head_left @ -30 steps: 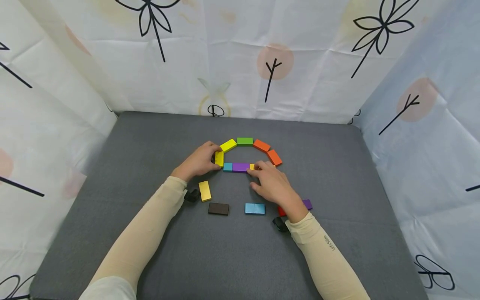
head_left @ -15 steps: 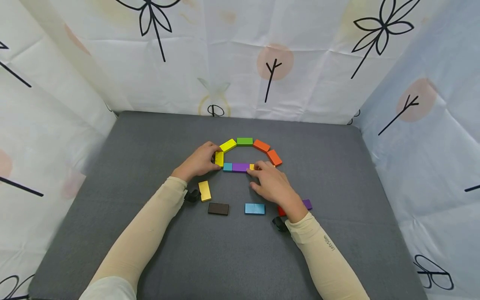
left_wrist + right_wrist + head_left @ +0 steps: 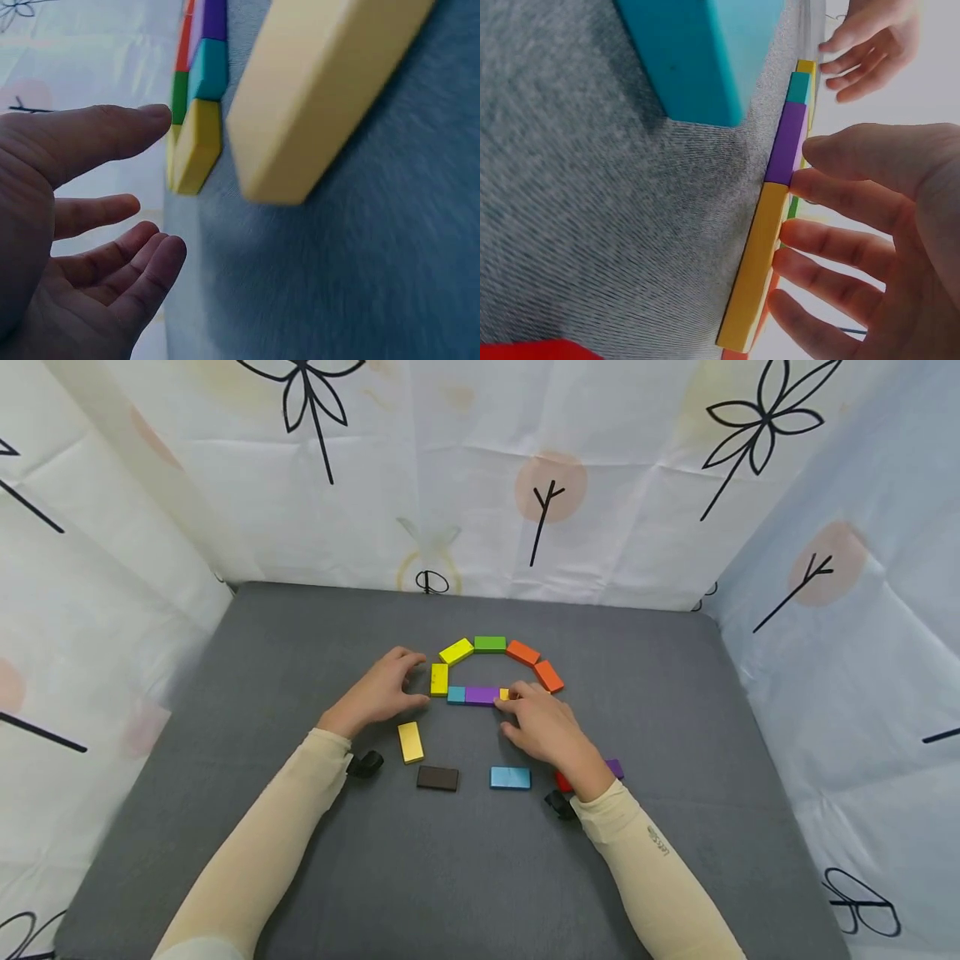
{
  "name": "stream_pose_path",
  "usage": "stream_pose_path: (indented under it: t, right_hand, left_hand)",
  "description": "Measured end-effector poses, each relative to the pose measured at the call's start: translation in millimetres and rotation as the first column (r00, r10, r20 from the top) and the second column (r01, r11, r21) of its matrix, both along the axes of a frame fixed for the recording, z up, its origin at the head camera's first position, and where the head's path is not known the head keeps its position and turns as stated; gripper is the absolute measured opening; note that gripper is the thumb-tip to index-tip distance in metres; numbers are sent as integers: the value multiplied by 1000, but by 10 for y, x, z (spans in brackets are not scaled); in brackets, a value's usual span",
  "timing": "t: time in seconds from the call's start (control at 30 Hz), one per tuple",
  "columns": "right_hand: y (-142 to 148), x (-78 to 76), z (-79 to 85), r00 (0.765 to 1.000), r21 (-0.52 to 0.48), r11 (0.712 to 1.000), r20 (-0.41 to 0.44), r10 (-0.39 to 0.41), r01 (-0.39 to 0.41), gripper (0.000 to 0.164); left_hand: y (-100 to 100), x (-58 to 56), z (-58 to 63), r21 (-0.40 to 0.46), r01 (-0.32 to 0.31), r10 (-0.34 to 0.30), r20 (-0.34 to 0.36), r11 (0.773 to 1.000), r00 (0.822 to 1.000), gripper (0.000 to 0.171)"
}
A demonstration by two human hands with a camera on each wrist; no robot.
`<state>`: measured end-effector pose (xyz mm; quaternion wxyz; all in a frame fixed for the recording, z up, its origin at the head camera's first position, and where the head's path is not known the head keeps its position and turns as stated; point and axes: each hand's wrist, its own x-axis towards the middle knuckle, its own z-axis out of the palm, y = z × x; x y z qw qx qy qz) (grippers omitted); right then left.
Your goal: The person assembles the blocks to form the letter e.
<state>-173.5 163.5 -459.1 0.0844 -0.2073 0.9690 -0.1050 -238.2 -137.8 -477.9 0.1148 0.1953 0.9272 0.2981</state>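
we find the head view softly and fairly evenly lit and mostly sharp, the white cloth (image 3: 637, 460) turning bluish towards the right and faint shadows lying on the grey table (image 3: 420, 877) beside both forearms (image 3: 247, 852). in the left wrist view we get dimmer, bluer light, with the near pale yellow block (image 3: 322, 82) blurred out of focus. in the right wrist view we see the background glare almost white behind the right hand (image 3: 877, 247), while the closest blue block (image 3: 705, 60) looks soft.

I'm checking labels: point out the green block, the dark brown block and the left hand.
Green block (image 3: 490, 644), head view, top face.
Dark brown block (image 3: 437, 777), head view, top face.
Left hand (image 3: 377, 689), head view, back of the hand.
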Motion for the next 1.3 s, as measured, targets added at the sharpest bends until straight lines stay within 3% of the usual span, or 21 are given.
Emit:
stream_pose_path:
  t: [0.4,0.6,0.7,1.0,1.3]
  right_hand:
    - [-36,13,13,1000,6,1000,8,-1,1,45]
    - [-42,44,9,1000,4,1000,28,-3,3,45]
    - [-24,43,15,1000,-11,1000,23,-7,7,45]
    - [-23,7,7,999,-12,1000,23,-23,23,46]
    - [-27,13,16,999,-19,999,20,-26,26,46]
  left_hand:
    - [-185,384,116,60,21,-18,-43,998,999,74]
    - [-252,663,64,39,14,-12,-38,999,999,73]
    - [-290,749,-2,30,14,-13,-29,999,999,73]
    - [-328,912,-154,44,15,-16,19,999,1000,71]
    - [-289,920,-194,28,20,-19,-10,999,1000,68]
